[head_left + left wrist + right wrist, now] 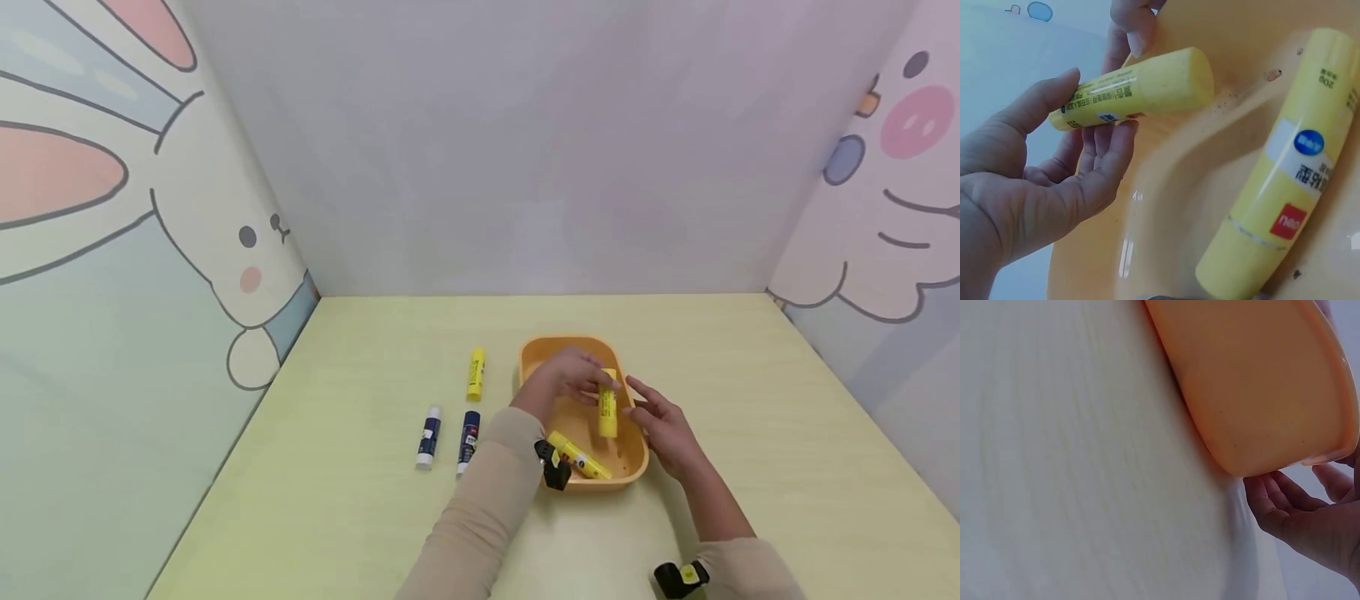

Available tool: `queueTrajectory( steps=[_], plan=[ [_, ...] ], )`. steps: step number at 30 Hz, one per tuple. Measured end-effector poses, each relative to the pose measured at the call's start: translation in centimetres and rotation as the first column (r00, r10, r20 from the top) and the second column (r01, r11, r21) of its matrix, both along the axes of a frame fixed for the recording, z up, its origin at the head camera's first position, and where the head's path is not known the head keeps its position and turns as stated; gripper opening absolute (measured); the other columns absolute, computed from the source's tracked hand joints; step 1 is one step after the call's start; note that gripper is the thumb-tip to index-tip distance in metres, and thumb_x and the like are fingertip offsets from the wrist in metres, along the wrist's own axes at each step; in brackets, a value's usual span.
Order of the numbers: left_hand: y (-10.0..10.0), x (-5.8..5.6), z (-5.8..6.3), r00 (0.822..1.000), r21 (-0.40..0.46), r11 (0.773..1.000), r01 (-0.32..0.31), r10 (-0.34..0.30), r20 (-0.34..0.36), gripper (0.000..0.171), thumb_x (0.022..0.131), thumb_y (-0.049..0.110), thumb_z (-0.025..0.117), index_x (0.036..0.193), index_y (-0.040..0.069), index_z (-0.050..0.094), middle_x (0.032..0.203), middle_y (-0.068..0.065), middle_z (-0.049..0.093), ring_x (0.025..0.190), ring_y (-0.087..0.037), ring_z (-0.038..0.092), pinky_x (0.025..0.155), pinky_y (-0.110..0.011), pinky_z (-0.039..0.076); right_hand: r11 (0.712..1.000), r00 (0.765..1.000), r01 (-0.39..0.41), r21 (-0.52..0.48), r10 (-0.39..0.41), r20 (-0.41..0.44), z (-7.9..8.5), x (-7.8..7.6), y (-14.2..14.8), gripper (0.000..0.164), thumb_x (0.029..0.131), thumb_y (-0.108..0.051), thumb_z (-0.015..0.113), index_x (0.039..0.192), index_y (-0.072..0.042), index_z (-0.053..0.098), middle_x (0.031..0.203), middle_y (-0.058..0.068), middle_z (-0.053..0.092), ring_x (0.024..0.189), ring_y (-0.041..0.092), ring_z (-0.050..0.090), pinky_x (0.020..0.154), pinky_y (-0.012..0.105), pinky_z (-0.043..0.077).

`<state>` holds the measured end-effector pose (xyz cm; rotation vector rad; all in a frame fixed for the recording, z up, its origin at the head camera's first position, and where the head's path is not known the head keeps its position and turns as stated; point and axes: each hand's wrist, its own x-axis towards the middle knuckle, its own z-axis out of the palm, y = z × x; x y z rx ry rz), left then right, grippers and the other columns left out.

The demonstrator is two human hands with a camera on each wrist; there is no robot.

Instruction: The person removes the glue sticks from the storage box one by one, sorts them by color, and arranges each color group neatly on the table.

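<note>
My left hand [573, 375] pinches a yellow glue stick [608, 408] between thumb and fingers, over the right side of an orange plastic basket [530, 358]. In the left wrist view that glue stick [1147, 84] points away from the fingertips, above the basket's inner wall. A second yellow glue stick [1279, 169] lies slanted on the basket floor. My right hand [670, 429] holds the basket's right side, thumb over the rim and fingers outside. From the right wrist, the fingertips [1263, 490] show against the basket's outer wall [1260, 394].
Left of the basket, another yellow glue stick [476, 374] lies on the pale wooden table [360, 533]. Nearer are a white-capped navy glue stick [428, 437] and a navy-capped one [468, 442], partly behind the left sleeve. Walls with cartoon animals border the table.
</note>
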<state>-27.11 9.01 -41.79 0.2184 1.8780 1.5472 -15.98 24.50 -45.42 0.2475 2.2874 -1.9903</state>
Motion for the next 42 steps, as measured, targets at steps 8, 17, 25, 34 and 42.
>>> queueTrajectory(
  steps=[8,17,25,34,42],
  plan=[
    [-1.0,0.2,0.5,0.999,0.036,0.999,-0.034,0.035,-0.018,0.043,0.076,0.009,0.077,0.114,0.0,0.057,0.091,-0.008,0.06,0.08,-0.026,0.063,0.069,-0.04,0.054,0.996,0.993,0.079,0.038,-0.075,-0.095,-0.4,0.1,-0.9,0.051,0.095,-0.006,0.048,0.143,-0.006,0.034,0.125,0.03,0.043,0.072,0.01,0.047,0.057,0.022,0.043],
    [-1.4,0.4,1.5,0.999,0.077,0.997,0.001,0.001,-0.035,0.04,0.077,0.013,0.077,0.111,0.004,0.058,0.093,-0.007,0.06,0.085,-0.026,0.063,0.071,-0.042,0.053,0.986,0.98,0.162,0.046,-0.155,-0.128,-0.4,-0.1,-1.5,0.047,0.094,-0.004,0.047,0.141,-0.003,0.038,0.125,0.025,0.045,0.097,0.009,0.047,0.075,0.016,0.046],
    [-1.5,0.7,1.9,0.994,0.067,0.997,0.039,-0.031,-0.106,0.031,0.079,0.02,0.076,0.105,0.007,0.063,0.091,-0.005,0.064,0.081,-0.023,0.064,0.067,-0.039,0.054,0.975,0.967,0.212,0.065,-0.2,-0.158,-0.8,-0.2,-2.1,0.045,0.095,-0.004,0.045,0.139,-0.003,0.041,0.122,0.024,0.048,0.098,0.012,0.047,0.075,0.015,0.045],
    [-2.6,1.5,2.1,0.996,0.122,0.992,-0.031,0.041,-0.074,0.039,0.076,0.02,0.079,0.106,0.004,0.061,0.092,-0.006,0.062,0.08,-0.023,0.065,0.071,-0.041,0.053,0.977,0.975,0.2,0.074,-0.191,-0.114,-0.7,0.2,-1.9,0.047,0.095,-0.005,0.043,0.142,-0.005,0.038,0.131,0.024,0.043,0.119,0.029,0.04,0.086,0.023,0.043],
    [-3.8,1.9,2.6,0.992,0.124,0.99,-0.069,0.081,-0.097,0.048,0.077,0.023,0.077,0.116,0.002,0.058,0.095,-0.005,0.062,0.084,-0.024,0.064,0.072,-0.041,0.053,0.976,0.972,0.213,0.05,-0.207,-0.109,-0.6,0.2,-2.1,0.046,0.096,-0.006,0.044,0.141,-0.005,0.039,0.131,0.023,0.044,0.118,0.026,0.04,0.085,0.02,0.043]
  ],
)
